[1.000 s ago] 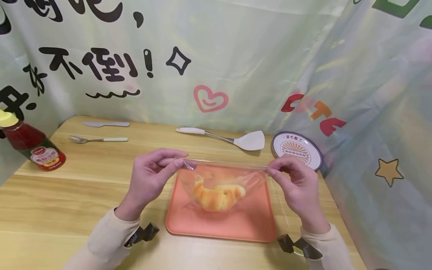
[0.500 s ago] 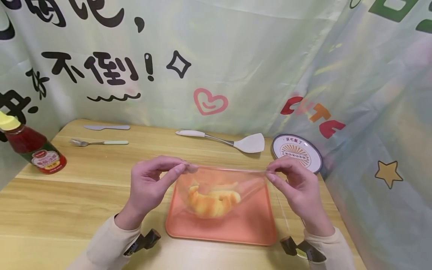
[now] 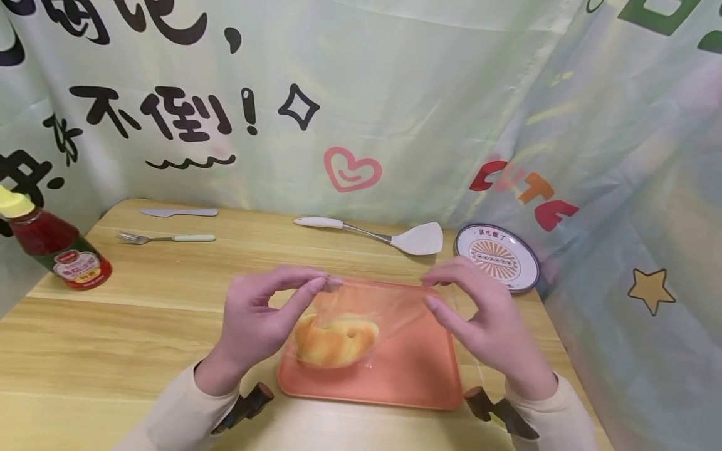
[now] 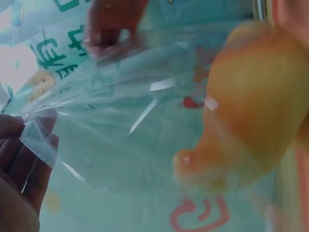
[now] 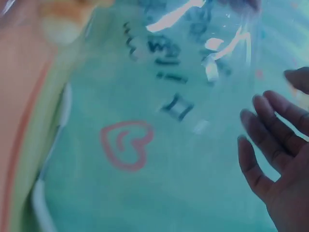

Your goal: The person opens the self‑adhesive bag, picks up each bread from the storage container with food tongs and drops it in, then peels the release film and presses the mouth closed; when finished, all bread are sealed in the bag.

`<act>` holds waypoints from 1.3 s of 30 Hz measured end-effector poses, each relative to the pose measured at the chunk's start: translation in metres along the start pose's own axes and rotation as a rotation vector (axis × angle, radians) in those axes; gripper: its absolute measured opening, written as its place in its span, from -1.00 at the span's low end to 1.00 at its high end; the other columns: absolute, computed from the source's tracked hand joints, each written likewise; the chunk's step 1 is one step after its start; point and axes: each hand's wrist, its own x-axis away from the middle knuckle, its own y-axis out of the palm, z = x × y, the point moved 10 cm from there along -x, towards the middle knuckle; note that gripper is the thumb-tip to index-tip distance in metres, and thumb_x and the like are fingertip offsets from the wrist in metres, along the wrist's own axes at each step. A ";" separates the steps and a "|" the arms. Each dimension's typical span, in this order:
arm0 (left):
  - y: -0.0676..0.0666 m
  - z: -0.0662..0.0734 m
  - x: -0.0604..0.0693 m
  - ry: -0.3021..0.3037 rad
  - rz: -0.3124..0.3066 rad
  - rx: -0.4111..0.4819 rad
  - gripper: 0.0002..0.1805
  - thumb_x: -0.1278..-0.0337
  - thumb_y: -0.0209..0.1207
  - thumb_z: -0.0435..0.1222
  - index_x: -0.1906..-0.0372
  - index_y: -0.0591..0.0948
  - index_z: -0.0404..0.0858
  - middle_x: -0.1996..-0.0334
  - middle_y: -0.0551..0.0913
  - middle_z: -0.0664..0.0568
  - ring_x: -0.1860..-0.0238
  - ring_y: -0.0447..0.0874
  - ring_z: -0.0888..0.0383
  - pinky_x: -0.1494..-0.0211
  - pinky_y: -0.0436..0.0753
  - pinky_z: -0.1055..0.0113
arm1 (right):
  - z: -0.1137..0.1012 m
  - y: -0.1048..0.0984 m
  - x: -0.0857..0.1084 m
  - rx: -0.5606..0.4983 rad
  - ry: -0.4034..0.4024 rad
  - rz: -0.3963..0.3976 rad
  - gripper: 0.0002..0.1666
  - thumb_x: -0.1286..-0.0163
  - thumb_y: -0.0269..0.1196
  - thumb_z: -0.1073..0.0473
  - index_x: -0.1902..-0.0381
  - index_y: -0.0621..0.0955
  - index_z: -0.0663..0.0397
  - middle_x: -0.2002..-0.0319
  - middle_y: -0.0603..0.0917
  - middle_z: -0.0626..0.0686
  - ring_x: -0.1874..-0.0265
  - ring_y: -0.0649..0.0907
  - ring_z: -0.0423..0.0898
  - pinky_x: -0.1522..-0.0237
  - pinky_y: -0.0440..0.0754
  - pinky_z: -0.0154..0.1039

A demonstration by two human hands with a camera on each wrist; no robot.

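Observation:
My left hand [image 3: 256, 316] pinches the top edge of a clear plastic bag [image 4: 120, 96] between thumb and fingers. A golden-brown croissant-shaped bread [image 3: 335, 341] is inside the bag, hanging low on its left side. Beneath it lies a flat coral-orange tray [image 3: 417, 376]. My right hand [image 3: 487, 316] is held above the tray's right side, its thumb and fingers parted. In the right wrist view those fingers [image 5: 275, 128] are spread with nothing between them, and the bag lies off to their left.
A white spatula [image 3: 414, 239] lies at the table's back, beside a round printed plate [image 3: 491, 257]. At the back left are a knife [image 3: 177, 212] and a fork [image 3: 169, 238]. A red sauce bottle [image 3: 73, 257] stands at the left edge. Printed cloth [image 3: 406, 125] walls the table.
My right hand has let go of the bag's right corner, its fingers parting. The bag and bread have swung down to the left. My left hand has shifted slightly right.

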 end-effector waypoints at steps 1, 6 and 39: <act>0.001 0.003 -0.001 0.028 -0.006 -0.031 -0.83 -0.31 0.22 -0.37 0.29 0.71 -0.45 0.38 0.76 -0.12 0.38 0.78 0.09 0.27 0.70 0.38 | -0.007 0.003 -0.005 0.027 -0.031 0.001 -0.73 -0.44 0.23 0.06 0.13 0.65 0.18 0.21 0.67 0.02 0.19 0.62 -0.07 0.05 0.53 -0.36; 0.005 0.016 -0.008 0.121 -0.050 -0.088 -0.86 -0.28 0.23 -0.41 0.28 0.74 -0.44 0.37 0.77 -0.10 0.41 0.76 0.12 0.31 0.69 0.41 | -0.036 0.021 -0.030 0.062 -0.138 0.002 -0.66 -0.50 0.17 0.00 0.18 0.65 0.19 0.21 0.65 0.01 0.18 0.61 -0.07 0.04 0.52 -0.34; -0.004 0.010 -0.007 0.107 -0.028 -0.010 -0.89 -0.24 0.27 -0.42 0.33 0.74 -0.41 0.43 0.74 -0.10 0.47 0.69 0.12 0.31 0.64 0.41 | -0.031 0.051 -0.047 -0.067 -0.204 -0.084 -0.74 -0.12 0.42 0.49 0.31 0.65 0.11 0.32 0.62 -0.09 0.30 0.58 -0.19 0.28 0.53 -0.42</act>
